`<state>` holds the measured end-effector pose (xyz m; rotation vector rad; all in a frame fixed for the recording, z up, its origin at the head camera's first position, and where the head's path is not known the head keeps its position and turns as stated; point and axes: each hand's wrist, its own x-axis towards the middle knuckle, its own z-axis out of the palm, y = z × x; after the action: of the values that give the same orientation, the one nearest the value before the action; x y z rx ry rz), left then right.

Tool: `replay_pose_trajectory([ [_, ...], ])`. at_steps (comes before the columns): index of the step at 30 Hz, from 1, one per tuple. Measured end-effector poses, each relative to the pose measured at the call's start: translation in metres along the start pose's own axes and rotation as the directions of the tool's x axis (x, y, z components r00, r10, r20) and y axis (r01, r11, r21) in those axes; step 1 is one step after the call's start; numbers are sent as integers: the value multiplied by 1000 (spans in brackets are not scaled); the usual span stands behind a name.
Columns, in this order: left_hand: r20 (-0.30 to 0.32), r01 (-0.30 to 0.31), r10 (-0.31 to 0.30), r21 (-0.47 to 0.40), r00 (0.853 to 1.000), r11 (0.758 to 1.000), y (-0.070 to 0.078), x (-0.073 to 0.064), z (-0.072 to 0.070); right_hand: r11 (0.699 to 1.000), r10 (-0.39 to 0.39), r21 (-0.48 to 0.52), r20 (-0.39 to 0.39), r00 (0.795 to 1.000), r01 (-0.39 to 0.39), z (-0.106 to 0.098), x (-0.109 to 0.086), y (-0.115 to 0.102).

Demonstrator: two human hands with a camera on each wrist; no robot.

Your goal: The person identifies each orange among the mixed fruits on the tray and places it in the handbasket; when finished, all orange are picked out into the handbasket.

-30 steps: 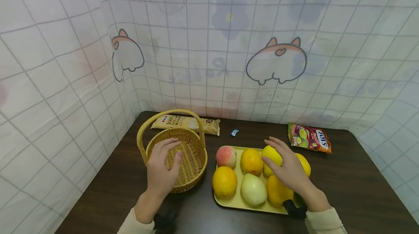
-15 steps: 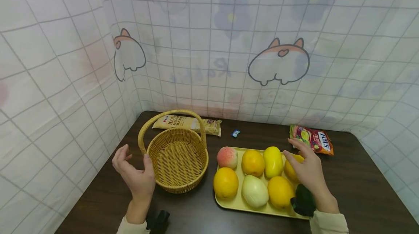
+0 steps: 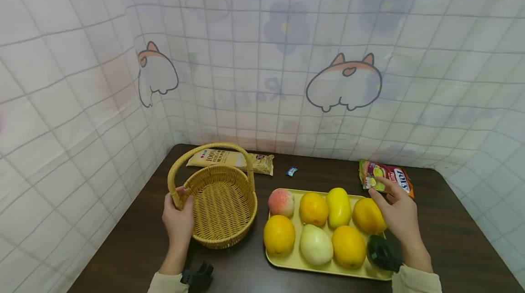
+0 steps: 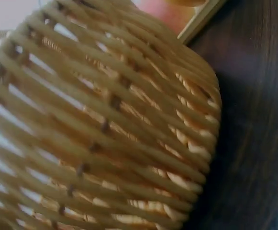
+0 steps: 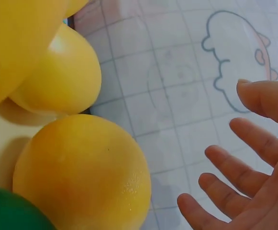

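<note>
My left hand (image 3: 177,222) pinches the left rim of a wicker basket (image 3: 223,238), by the foot of its arched handle, with the thumb on the inner side. The basket's woven wall (image 4: 110,115) fills the left wrist view, where no fingers show. At the right end of a yellow tray (image 3: 293,263), my right hand (image 3: 402,215) hovers with spread fingers, holding nothing. Nearest to it are an orange-like fruit (image 3: 369,215) and a dark green avocado-like fruit (image 3: 381,252). The right wrist view shows the orange-like fruit (image 5: 83,172) beside the relaxed fingers (image 5: 237,170).
The tray also bears a peach (image 3: 281,202), an elongated yellow fruit (image 3: 339,208), a pale green fruit (image 3: 316,244) and several orange ones (image 3: 279,234). Behind lie a long beige packet (image 3: 231,159), a small blue wrapped candy (image 3: 291,172) and a FOX'S candy bag (image 3: 387,178).
My left hand moved from over the basket out to its left side, then took hold of the rim. My right hand shifted rightward from above the fruit.
</note>
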<state>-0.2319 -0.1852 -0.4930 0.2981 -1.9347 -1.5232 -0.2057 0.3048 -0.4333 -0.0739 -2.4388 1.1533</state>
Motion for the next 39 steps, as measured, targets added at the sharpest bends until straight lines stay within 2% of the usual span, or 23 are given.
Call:
replay_pose_trajectory([
  [5, -14, 15, -16, -24, 1000, 1000, -12, -3, -8, 999, 32, -19, 3, 999, -32, -4, 1, 4],
  [9, 18, 3, -2, -73, 1000, 997, -16, 1, -11, 996, 66, -58, 22, 998, -64, -9, 1, 11],
  [14, 36, 10, -10, -21, 999, 1000, -16, 11, -9, 985, 137, -119, 98, 986, -125, -14, 2, 17],
  [18, 67, 74, -75, 15, 995, 997, -13, 21, -6, 973, 184, -166, 145, 972, -160, -15, 3, 20],
  [21, 117, 154, -154, 11, 981, 988, -14, 25, -5, 973, 207, -135, 168, 964, -186, -15, 2, 23],
  [24, 157, 200, -196, -15, 968, 980, -19, 26, -4, 968, 247, -84, 201, 948, -235, -14, 1, 26],
  [29, 170, 195, -179, -78, 969, 978, -28, 22, -3, 952, 306, -77, 312, 899, -297, -14, 2, 32],
  [32, 171, 167, -148, -99, 974, 981, -29, 22, 0, 952, 306, -109, 372, 876, -286, -13, 3, 34],
  [35, 144, 136, -119, -116, 982, 984, -29, 22, 1, 958, 285, -143, 419, 862, -248, -9, 4, 35],
  [39, 108, 113, -100, -121, 989, 986, -30, 22, -3, 966, 247, -180, 453, 856, -184, -3, 6, 37],
])
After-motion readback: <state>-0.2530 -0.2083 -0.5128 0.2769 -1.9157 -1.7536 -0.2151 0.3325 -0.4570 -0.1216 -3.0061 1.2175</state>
